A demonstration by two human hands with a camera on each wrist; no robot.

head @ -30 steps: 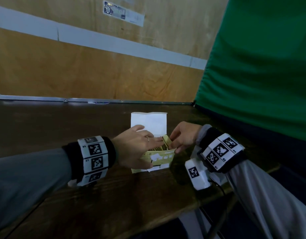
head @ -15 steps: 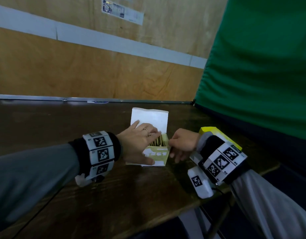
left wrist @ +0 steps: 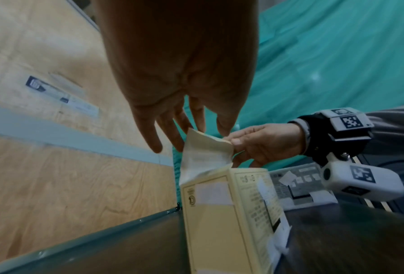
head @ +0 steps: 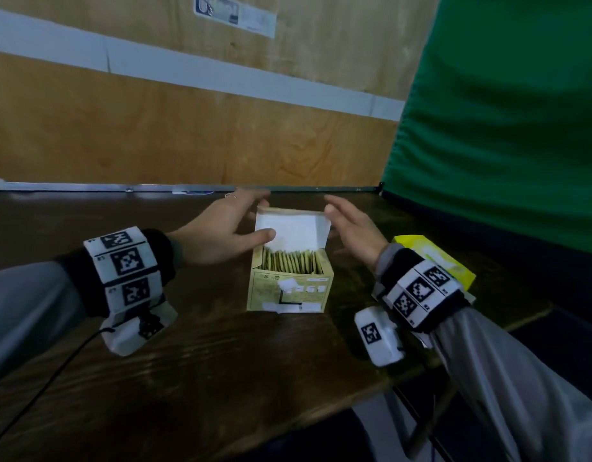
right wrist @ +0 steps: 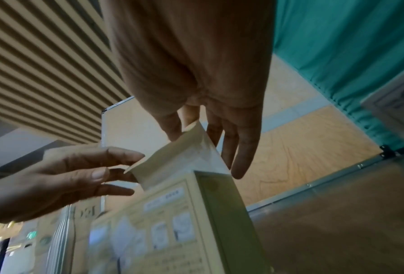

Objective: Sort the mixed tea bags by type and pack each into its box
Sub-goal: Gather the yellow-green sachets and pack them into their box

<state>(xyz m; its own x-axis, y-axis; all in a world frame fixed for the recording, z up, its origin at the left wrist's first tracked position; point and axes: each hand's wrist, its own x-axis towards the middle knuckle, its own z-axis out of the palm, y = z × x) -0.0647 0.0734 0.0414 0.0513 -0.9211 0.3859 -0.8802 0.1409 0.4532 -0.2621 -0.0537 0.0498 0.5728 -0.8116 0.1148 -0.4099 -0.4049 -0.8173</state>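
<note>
Tea bags (head: 289,261) stand in box (head: 288,291) on table (head: 221,361).
</note>
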